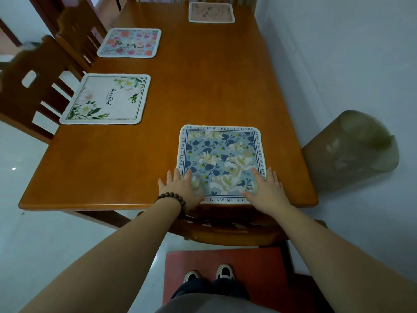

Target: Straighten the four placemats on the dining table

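Observation:
A blue floral placemat (222, 154) with a lettered border lies at the near edge of the wooden dining table (203, 86). My left hand (180, 188) rests flat on its near left corner, fingers spread. My right hand (266, 188) lies flat on its near right corner. A white placemat (106, 99) with green leaves sits at the left edge. Farther along that edge is a pink flowered placemat (130, 42). A pale pink placemat (211, 12) lies at the far end.
Two wooden chairs (38, 86) stand along the left side. Another chair (225, 231) with a red seat is tucked under the near edge in front of me. A translucent bin (352, 152) stands by the wall on the right.

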Demonstrator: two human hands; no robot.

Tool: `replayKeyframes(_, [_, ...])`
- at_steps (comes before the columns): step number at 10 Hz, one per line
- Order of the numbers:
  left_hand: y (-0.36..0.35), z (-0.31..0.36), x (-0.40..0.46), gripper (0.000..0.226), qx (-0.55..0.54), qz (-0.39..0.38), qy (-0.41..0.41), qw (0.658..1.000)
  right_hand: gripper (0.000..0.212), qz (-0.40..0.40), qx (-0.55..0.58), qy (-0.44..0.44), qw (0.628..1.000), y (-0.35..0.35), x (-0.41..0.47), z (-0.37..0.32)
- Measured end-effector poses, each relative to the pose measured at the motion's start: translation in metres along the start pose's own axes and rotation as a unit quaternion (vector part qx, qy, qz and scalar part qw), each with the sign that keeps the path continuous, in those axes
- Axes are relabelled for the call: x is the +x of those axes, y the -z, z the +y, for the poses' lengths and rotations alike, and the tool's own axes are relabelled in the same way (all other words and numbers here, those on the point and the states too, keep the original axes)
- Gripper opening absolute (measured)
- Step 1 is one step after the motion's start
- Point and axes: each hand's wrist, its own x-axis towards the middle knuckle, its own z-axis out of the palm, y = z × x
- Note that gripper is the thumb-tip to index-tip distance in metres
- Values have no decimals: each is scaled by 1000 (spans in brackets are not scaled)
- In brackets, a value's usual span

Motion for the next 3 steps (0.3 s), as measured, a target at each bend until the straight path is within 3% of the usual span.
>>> replayKeyframes(3, [8,3,-40,89,-29,77,-46,996,71,92,59,11,994,1,-54,-11])
